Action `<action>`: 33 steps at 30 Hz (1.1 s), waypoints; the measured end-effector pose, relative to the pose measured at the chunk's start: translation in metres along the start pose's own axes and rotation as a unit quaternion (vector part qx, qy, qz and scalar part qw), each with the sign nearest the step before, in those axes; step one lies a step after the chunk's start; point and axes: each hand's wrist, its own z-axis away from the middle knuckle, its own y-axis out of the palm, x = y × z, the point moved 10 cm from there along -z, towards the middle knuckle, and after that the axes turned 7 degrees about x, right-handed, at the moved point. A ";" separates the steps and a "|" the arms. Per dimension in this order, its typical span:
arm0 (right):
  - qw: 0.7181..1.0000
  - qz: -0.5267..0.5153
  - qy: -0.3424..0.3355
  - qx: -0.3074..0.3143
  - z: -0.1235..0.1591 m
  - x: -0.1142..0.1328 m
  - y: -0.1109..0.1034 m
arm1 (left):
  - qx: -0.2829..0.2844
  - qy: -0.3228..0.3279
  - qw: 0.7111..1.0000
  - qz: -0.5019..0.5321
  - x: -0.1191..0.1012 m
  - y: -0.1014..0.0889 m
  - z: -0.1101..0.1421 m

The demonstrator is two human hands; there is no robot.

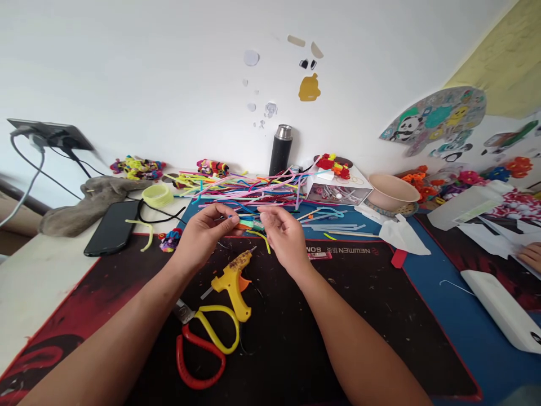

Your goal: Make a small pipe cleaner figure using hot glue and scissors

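Note:
My left hand point(205, 232) pinches a small bunch of orange and teal pipe cleaners point(248, 224) between thumb and fingers, above the mat's far edge. At the right end of that bunch, my right hand point(284, 235) has its fingers curled closed; its fingertips partly hide what they grip. A yellow-green pipe cleaner point(265, 240) shows just below, between the hands. Under them on the black mat lies a yellow glue gun point(234, 282), its nozzle pointing up and right. Beside it are scissors point(200, 352) with one red and one yellow handle.
Many coloured pipe cleaners point(253, 189) are heaped along the wall near a black thermos point(281, 151). A phone point(112, 228) and yellow coil point(158, 195) lie left. A bowl point(394, 193), white box point(338, 192) and white case point(501, 310) stand right. Another person's hand point(531, 256) shows at the right edge.

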 end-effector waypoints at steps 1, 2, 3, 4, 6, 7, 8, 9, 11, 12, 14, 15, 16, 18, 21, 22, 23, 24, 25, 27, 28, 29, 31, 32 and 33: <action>1.000 0.005 -0.007 0.002 0.001 0.002 0.002 | 0.001 -0.001 1.000 0.001 0.000 0.000 0.000; 1.000 0.014 -0.017 -0.001 0.003 0.005 0.004 | 0.003 -0.002 1.000 0.002 0.001 0.000 0.000; 0.999 0.024 -0.028 -0.005 0.004 0.009 0.005 | 0.005 -0.005 1.000 0.005 0.002 0.000 0.000; 0.999 0.036 -0.038 -0.003 0.005 0.013 0.007 | 0.007 -0.007 1.000 0.009 0.002 0.001 0.000; 0.997 0.056 -0.051 -0.007 0.006 0.017 0.009 | 0.011 -0.009 1.000 0.021 0.003 0.004 0.000; 0.996 0.063 -0.055 -0.011 0.006 0.019 0.008 | 0.011 -0.009 0.999 0.030 0.003 0.005 0.000; 0.996 0.069 -0.059 -0.015 0.006 0.019 0.008 | 0.011 -0.010 0.999 0.039 0.003 0.005 0.000; 0.995 0.073 -0.063 -0.018 0.005 0.019 0.007 | 0.011 -0.013 0.999 0.050 0.004 0.006 0.000; 0.994 0.079 -0.072 -0.024 0.005 0.020 0.005 | 0.011 -0.022 0.997 0.069 0.006 0.008 0.001; 0.993 0.082 -0.076 -0.026 0.006 0.020 0.005 | 0.012 -0.026 0.997 0.078 0.008 0.008 0.001; 0.992 0.090 -0.084 -0.030 0.006 0.021 0.005 | 0.014 -0.035 0.995 0.089 0.010 0.009 0.001; 0.991 0.095 -0.087 -0.031 0.007 0.022 0.004 | 0.014 -0.039 0.995 0.093 0.010 0.009 0.001; 0.991 0.100 -0.087 -0.032 0.007 0.023 0.004 | 0.015 -0.045 0.994 0.095 0.011 0.010 0.001; 0.990 0.104 -0.086 -0.033 0.008 0.024 0.005 | 0.014 -0.055 0.994 0.098 0.013 0.010 0.002; 0.991 0.103 -0.085 -0.028 0.008 0.024 0.006 | 0.003 -0.073 0.991 0.109 0.016 0.011 0.003; 0.991 0.102 -0.086 -0.027 0.008 0.024 0.007 | -0.001 -0.080 0.990 0.116 0.018 0.011 0.003; 0.991 0.101 -0.087 -0.027 0.008 0.024 0.007 | -0.004 -0.087 0.988 0.124 0.020 0.012 0.004; 0.991 0.099 -0.086 -0.026 0.008 0.024 0.007 | -0.007 -0.095 0.987 0.130 0.022 0.012 0.005; 0.992 0.096 -0.083 -0.027 0.008 0.023 0.007 | -0.009 -0.102 0.985 0.136 0.024 0.013 0.005; 0.993 0.092 -0.071 -0.025 0.007 0.021 0.007 | -0.011 -0.113 0.983 0.146 0.027 0.014 0.006; 0.993 0.093 -0.065 -0.023 0.007 0.020 0.006 | -0.011 -0.116 0.982 0.148 0.029 0.014 0.007; 0.994 0.094 -0.060 -0.021 0.007 0.020 0.006 | -0.011 -0.118 0.982 0.149 0.029 0.014 0.007; 0.994 0.097 -0.053 -0.015 0.006 0.019 0.007 | -0.010 -0.118 0.983 0.142 0.030 0.013 0.007; 0.994 0.099 -0.050 -0.012 0.006 0.019 0.007 | -0.009 -0.117 0.984 0.137 0.029 0.013 0.007; 0.994 0.099 -0.047 -0.009 0.006 0.018 0.007 | -0.008 -0.117 0.985 0.130 0.029 0.013 0.007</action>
